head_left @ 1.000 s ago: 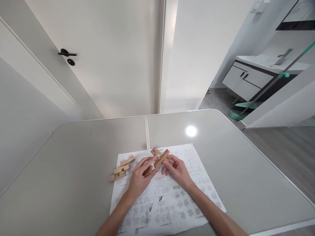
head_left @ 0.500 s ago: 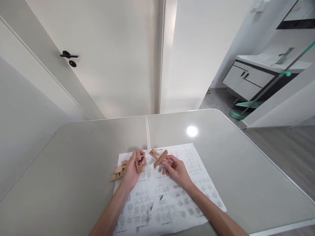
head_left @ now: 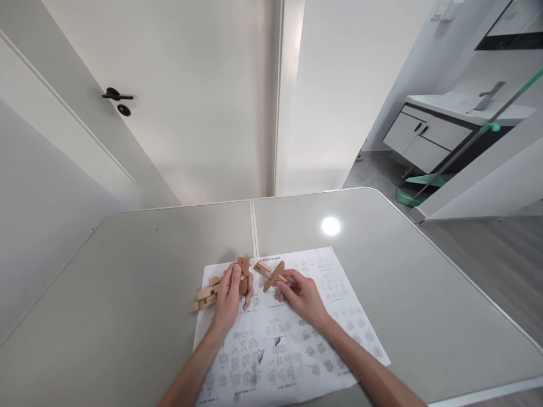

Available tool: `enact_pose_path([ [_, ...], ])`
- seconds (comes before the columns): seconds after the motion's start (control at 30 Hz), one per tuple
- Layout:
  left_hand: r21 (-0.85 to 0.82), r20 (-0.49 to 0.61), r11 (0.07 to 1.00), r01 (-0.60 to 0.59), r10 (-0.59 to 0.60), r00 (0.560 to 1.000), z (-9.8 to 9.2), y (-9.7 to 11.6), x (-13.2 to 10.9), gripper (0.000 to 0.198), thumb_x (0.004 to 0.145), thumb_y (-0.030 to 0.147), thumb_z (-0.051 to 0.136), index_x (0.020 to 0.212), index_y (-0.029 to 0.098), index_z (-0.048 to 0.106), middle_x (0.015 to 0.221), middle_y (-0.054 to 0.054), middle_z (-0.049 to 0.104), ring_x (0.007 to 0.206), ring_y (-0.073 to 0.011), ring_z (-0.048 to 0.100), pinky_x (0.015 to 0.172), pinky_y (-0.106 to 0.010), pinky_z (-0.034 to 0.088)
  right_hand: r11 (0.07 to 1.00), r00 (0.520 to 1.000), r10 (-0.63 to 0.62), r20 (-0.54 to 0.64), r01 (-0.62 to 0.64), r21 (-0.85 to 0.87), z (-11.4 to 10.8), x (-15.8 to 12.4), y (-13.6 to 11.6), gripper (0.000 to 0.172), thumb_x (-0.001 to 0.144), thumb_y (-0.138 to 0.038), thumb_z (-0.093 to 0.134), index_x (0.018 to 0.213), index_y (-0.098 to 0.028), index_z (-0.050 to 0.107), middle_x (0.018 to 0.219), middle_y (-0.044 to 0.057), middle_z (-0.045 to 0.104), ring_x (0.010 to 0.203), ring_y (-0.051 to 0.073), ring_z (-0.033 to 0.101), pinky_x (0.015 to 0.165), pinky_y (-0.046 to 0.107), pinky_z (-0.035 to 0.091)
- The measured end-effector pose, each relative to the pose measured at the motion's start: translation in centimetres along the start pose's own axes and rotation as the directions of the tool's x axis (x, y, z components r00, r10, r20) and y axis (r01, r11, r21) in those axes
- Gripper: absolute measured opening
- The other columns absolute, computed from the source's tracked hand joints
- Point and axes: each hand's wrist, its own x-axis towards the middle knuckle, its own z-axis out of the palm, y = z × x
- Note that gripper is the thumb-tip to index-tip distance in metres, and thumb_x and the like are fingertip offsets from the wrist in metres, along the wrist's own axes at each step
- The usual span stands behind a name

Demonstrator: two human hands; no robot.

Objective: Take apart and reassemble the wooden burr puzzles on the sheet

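Observation:
My left hand (head_left: pixel 229 297) is closed round a notched wooden puzzle piece (head_left: pixel 243 264), part of which is hidden by the fingers. In my right hand (head_left: pixel 303 295) I pinch two crossed wooden puzzle pieces (head_left: pixel 274 276), one carrying a dark mark near its end. The two hands' pieces are close together but apart. Beside my left hand, more wooden puzzle pieces (head_left: pixel 207 297) lie in a small heap at the left edge of a printed sheet (head_left: pixel 297 362). Small diagrams cover the sheet, too blurred to read.
The sheet lies on a grey table (head_left: pixel 127 294) with a pale edge and a seam down its middle. Beyond stands a white door (head_left: pixel 190 102) with a black handle. A washbasin cabinet (head_left: pixel 428 135) and a green dustpan (head_left: pixel 409 197) are at the far right.
My left hand has turned, so its piece shows a different side and sits more upright. The crossed pieces in my right hand have tilted and shifted slightly left.

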Motion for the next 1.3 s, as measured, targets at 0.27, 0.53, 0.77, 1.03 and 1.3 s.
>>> enact_pose_path([
  [0.27,0.131,0.171,0.991,0.018,-0.041,0.984,1.1,1.6,-1.2,0.035,0.107,0.055,0.044,0.100,0.021,0.051,0.072,0.005,0.052,0.049,-0.0063,0.036,0.050,-0.021,0.034,0.985,0.999,-0.052,0.010,0.053,-0.164,0.1,-0.3,-0.2,0.026,0.104,-0.046,0.055,0.111,-0.024,0.067,0.071,0.002,0.071,0.061,0.020,0.067,0.058,0.030,0.051],
  [0.53,0.259,0.168,0.961,0.099,-0.146,0.975,2.3,2.5,-2.6,0.041,0.104,0.060,0.046,0.123,0.024,0.050,0.065,0.010,0.046,0.035,-0.0043,0.026,0.034,-0.016,0.024,0.936,0.986,-0.165,0.033,0.167,-0.311,0.1,-0.5,0.2,0.019,0.104,-0.040,0.054,0.107,-0.024,0.065,0.074,0.002,0.070,0.061,0.018,0.062,0.058,0.029,0.048],
  [0.77,0.295,0.143,0.952,0.075,-0.121,0.982,3.1,2.9,-2.8,0.044,0.106,0.057,0.038,0.135,0.025,0.049,0.072,0.006,0.049,0.041,-0.0074,0.032,0.039,-0.020,0.031,0.903,0.976,-0.212,0.054,0.216,-0.371,0.3,-0.5,0.0,0.018,0.104,-0.038,0.053,0.101,-0.024,0.063,0.075,0.002,0.070,0.058,0.017,0.059,0.057,0.028,0.046],
  [1.03,0.501,0.077,0.864,-0.043,0.006,0.997,3.6,2.1,-3.0,0.041,0.106,0.055,0.041,0.127,0.023,0.057,0.060,0.006,0.046,0.048,-0.0145,0.037,0.048,-0.025,0.029,0.889,0.972,-0.230,0.038,0.226,-0.398,0.4,-0.5,-0.1,0.015,0.102,-0.034,0.054,0.091,-0.025,0.056,0.076,0.002,0.068,0.058,0.016,0.057,0.056,0.027,0.044],
  [1.3,0.552,0.089,0.829,-0.091,0.050,0.995,4.0,2.6,-3.2,0.031,0.105,0.050,0.046,0.120,0.025,0.055,0.058,0.007,0.047,0.045,-0.0147,0.035,0.050,-0.025,0.023,0.847,0.961,-0.273,0.035,0.257,-0.466,0.4,-0.5,0.7,0.017,0.099,-0.029,0.054,0.084,-0.025,0.050,0.070,0.000,0.062,0.055,0.015,0.052,0.054,0.026,0.039],
])
